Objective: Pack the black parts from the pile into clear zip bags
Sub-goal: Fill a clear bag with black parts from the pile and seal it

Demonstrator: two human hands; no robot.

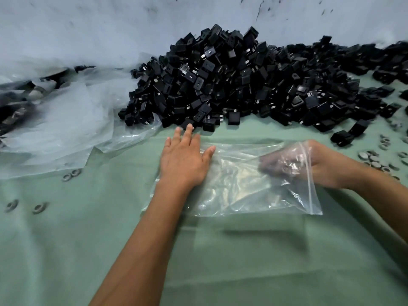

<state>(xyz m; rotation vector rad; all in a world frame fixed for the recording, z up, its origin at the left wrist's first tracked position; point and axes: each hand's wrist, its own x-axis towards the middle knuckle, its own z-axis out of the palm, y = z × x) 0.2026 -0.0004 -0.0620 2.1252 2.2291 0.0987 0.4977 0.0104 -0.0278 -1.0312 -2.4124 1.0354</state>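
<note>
1. One clear zip bag (pixel 238 186) lies flat on the green cloth (pixel 220 261) just in front of us, its long axis running left to right, with the zip strip (pixel 309 177) and mouth at the right end.
2. Our left hand (pixel 184 156) lies palm down on the bag's left end, fingers straight and spread, pressing the plastic to the cloth; its fingertips (pixel 188 128) reach to the near edge of the pile of black parts (pixel 231 85).
3. Our right hand (pixel 309 162) comes in from the right and is pushed through the mouth, so its fingers show blurred through the plastic; they look loosely curled, but we cannot tell whether they hold anything.
4. Beyond the bag, the pile runs along the pale wall (pixel 110 25), with a few loose parts (pixel 346 133) near the right hand.
5. Crumpled plastic sheeting (pixel 66 124) lies to the left, and small grey rings (pixel 70 175) are scattered on the cloth at both sides.
</note>
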